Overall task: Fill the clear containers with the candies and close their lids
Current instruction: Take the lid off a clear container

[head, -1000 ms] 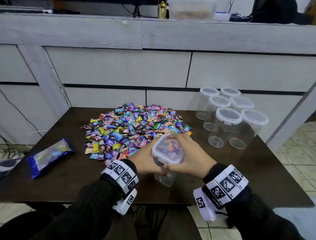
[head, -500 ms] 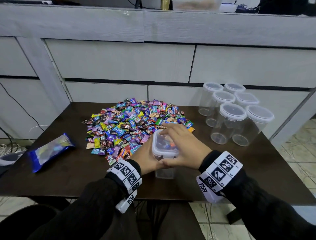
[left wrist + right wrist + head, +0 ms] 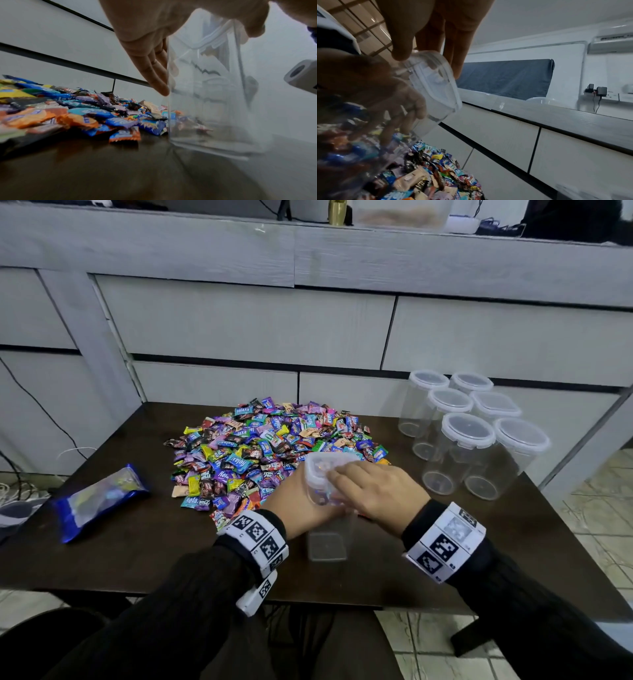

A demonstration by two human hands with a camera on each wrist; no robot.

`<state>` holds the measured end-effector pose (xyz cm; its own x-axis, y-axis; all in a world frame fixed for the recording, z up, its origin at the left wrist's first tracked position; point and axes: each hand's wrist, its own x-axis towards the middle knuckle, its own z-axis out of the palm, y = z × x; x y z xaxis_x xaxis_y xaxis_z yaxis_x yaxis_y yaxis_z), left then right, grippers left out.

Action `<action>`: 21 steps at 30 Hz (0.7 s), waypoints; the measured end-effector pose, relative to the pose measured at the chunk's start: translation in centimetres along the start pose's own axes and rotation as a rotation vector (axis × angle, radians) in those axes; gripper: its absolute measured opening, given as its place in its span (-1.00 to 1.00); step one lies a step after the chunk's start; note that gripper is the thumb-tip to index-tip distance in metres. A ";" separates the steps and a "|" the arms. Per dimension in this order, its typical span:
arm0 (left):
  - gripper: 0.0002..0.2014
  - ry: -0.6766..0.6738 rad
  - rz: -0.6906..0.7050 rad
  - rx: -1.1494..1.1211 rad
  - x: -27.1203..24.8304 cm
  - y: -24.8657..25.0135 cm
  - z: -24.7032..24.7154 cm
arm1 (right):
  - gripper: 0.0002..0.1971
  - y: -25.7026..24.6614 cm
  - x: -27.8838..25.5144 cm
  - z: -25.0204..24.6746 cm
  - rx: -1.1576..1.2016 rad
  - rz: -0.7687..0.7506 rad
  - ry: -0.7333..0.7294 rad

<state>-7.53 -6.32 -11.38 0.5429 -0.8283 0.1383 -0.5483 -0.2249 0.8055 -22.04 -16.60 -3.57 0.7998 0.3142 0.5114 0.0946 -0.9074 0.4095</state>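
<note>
Left hand point(image 3: 301, 505) grips container point(image 3: 327, 537) — right hand point(image 3: 373, 494) on lid point(image 3: 317, 470).

You've got the container point(image 3: 327, 529) standing on the table point(image 3: 137, 542) right before you, left hand point(image 3: 301, 505) on its left side, right hand point(image 3: 373, 494) over its lid point(image 3: 317, 470). Candy pile point(image 3: 260, 446) sits just behind it, lidded jars point(image 3: 469, 440) to the right, packet point(image 3: 97, 501) far left.

Dim, soft light; wrist views blurred
</note>
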 end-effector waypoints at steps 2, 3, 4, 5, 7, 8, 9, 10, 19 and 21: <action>-0.45 -0.023 0.065 0.028 0.4 1.3 -0.2 | -0.68 0.6 0.0 0.5 -0.005 0.004 0.001; -0.53 -0.031 0.097 0.046 0.5 1.8 -0.3 | -0.66 0.7 0.0 0.9 -0.005 0.001 0.009; -0.55 -0.030 0.116 0.058 0.5 2.1 -0.5 | -0.69 0.6 0.0 1.3 -0.001 -0.004 0.002; -0.56 -0.025 0.126 0.067 0.4 2.3 -0.5 | -0.71 0.6 0.0 1.7 -0.004 -0.010 0.011; -0.63 -0.014 0.114 0.038 0.2 2.2 -0.4 | -0.64 0.4 0.0 2.5 0.001 -0.008 0.003; -0.66 -0.014 0.084 0.008 0.1 2.1 -0.3 | -0.62 0.3 0.1 2.8 0.002 0.004 -0.006; -0.65 -0.019 0.046 -0.019 0.1 2.0 -0.2 | -0.61 0.4 0.0 3.2 0.001 0.009 0.000; -0.62 -0.025 0.013 -0.032 0.2 2.0 -0.1 | -0.61 0.4 0.1 3.3 -0.007 0.024 -0.006; -0.66 -0.141 0.038 0.096 1.0 2.0 0.1 | -0.57 1.9 -0.5 2.7 0.069 0.014 0.050; -0.64 -0.162 0.062 0.093 1.2 2.1 -0.3 | -0.51 2.6 -0.5 2.0 0.133 -0.005 -0.005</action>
<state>-7.91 -7.65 -9.35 0.4007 -0.9123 0.0849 -0.6381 -0.2115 0.7403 -20.97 -19.72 -4.26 0.8023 0.3178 0.5053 0.1759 -0.9348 0.3085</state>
